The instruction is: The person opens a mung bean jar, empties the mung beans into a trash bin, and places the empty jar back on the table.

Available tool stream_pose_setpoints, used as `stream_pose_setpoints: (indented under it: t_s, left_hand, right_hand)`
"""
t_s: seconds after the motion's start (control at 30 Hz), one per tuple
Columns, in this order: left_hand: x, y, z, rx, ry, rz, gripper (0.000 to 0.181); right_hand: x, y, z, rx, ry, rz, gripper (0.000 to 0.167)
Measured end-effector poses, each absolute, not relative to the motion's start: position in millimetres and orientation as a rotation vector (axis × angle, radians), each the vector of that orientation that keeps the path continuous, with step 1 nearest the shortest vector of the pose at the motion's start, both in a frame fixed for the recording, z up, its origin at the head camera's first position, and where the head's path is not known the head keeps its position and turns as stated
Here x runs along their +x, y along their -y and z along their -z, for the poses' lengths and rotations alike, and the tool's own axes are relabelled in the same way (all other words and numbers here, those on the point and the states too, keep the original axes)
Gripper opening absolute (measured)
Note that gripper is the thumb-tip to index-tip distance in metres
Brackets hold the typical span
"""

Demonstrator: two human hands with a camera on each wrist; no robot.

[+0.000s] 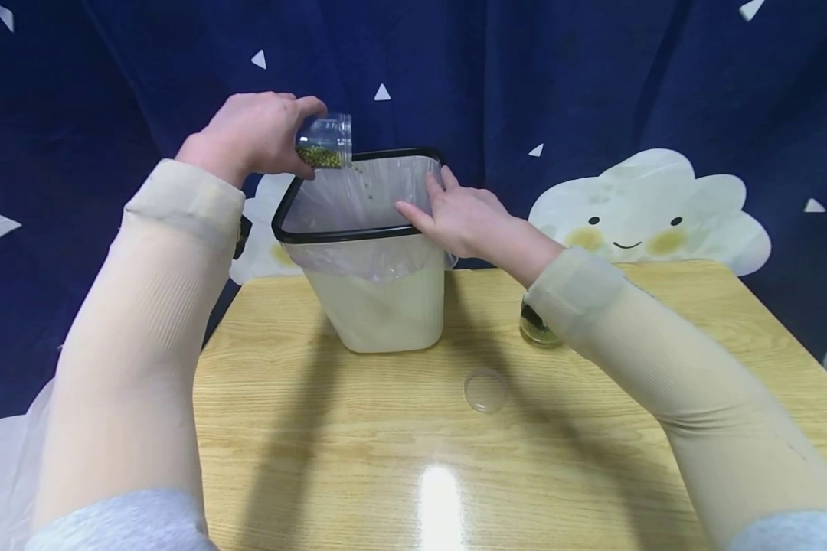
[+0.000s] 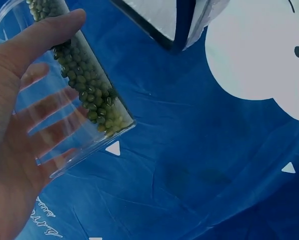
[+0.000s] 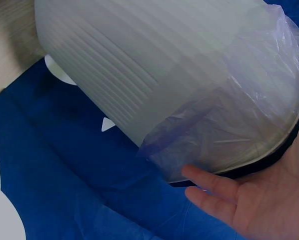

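Observation:
My left hand (image 1: pixel 258 134) holds a clear jar (image 1: pixel 325 132) lying on its side above the left part of a white bin (image 1: pixel 386 306). Green beans (image 2: pixel 89 90) lie along the jar's lower side, and a few drop from its mouth into the bin. A translucent liner bag (image 1: pixel 386 264) is folded over the bin's black rim (image 1: pixel 358 234). My right hand (image 1: pixel 469 218) rests against the rim's right side, its fingers extended; in the right wrist view two fingers (image 3: pixel 212 182) lie along the outside of the rim.
A round clear lid (image 1: pixel 485 390) lies on the wooden table (image 1: pixel 358 444). Another jar (image 1: pixel 539 325) with dark and greenish contents stands partly behind my right sleeve. Behind the table hangs a blue curtain (image 1: pixel 455 76) with cloud and triangle shapes.

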State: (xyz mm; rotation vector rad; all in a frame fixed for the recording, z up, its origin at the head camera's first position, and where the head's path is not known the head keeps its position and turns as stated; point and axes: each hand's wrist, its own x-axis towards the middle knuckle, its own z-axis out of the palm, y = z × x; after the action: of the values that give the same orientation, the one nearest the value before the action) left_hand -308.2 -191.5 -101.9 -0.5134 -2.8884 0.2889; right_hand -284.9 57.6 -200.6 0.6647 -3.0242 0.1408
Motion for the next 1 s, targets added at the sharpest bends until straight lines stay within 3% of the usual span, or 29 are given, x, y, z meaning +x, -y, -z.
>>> stream_pose_setpoints:
  t_s: [1.0]
  left_hand:
    - [-306.5,195.7,99.8,-0.494,2.847,-0.27,0.085]
  right_hand:
    - [-284.5,-58.1,200.3,0.662,3.015,-0.135,0.089]
